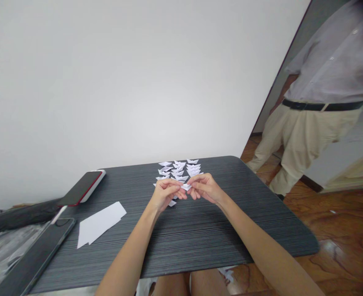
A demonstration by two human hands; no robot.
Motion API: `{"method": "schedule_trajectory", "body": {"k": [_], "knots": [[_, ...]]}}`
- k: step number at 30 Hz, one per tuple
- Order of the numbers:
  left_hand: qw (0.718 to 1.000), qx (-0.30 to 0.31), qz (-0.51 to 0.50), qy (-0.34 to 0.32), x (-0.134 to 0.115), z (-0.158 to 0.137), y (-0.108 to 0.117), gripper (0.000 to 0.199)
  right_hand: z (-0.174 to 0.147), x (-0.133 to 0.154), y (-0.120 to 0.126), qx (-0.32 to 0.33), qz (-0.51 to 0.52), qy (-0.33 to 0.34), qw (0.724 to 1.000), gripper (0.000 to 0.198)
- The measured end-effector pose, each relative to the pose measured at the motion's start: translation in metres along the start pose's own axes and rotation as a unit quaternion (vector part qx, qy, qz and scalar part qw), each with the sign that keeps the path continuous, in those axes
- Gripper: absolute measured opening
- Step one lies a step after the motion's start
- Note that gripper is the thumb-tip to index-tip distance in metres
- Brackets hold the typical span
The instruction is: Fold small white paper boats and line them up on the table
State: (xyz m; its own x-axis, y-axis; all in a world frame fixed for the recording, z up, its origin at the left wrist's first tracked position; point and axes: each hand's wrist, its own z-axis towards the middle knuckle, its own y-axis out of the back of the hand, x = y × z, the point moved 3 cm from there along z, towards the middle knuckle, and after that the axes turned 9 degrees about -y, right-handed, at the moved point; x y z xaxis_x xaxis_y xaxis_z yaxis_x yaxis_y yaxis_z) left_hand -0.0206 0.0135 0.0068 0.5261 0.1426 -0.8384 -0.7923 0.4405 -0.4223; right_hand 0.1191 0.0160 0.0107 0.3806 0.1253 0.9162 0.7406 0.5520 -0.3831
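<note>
White paper boat (186, 186), tiny and partly covered by fingertips, held between both hands above the middle of a dark, streaked table (199, 242). Gripped at its left end by the left hand (165, 192), closed to a fine pinch: thumb laid across and pointing right, index finger arched above, remaining fingers loosely curled below. Gripped at its right end by the right hand (207, 189), much the same in pose: thumb and forefinger brought together at the tips, knuckles up, other fingers bent slackly underneath. Hardly any gap within either pinch beyond the thickness of the paper; hard to tell exactly where each thumb presses. Bare forearms slanting inward from the lower part of the view, nearly symmetrical, wrists lifted clear of the tabletop.

Just beyond the hands, more folded boats (193, 168) in three loose columns, closely packed at right, with one partly hidden beneath the left hand. Farther left, flat white sheets (99, 224), overlapping, near a red-edged dark device (84, 187). Off to the right, well apart from the hands, a standing person in a pale shirt (329, 70) and beige trousers (304, 137).
</note>
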Motion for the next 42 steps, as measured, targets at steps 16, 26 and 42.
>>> {"method": "schedule_trajectory", "body": {"k": [16, 26, 42], "knots": [[0.999, -0.021, -0.007, 0.023, 0.007, 0.002, -0.006, 0.014, 0.006, -0.015, 0.003, 0.007, 0.058, -0.04, 0.997, 0.013], [0.984, 0.005, 0.178, 0.026, 0.008, 0.001, -0.008, 0.03, 0.009, -0.009, 0.021, -0.068, -0.15, -0.01, 0.986, 0.017], [0.958, -0.008, 0.277, -0.066, 0.002, 0.001, -0.006, 0.023, 0.007, -0.002, 0.012, -0.112, -0.155, -0.003, 0.982, 0.013]]}}
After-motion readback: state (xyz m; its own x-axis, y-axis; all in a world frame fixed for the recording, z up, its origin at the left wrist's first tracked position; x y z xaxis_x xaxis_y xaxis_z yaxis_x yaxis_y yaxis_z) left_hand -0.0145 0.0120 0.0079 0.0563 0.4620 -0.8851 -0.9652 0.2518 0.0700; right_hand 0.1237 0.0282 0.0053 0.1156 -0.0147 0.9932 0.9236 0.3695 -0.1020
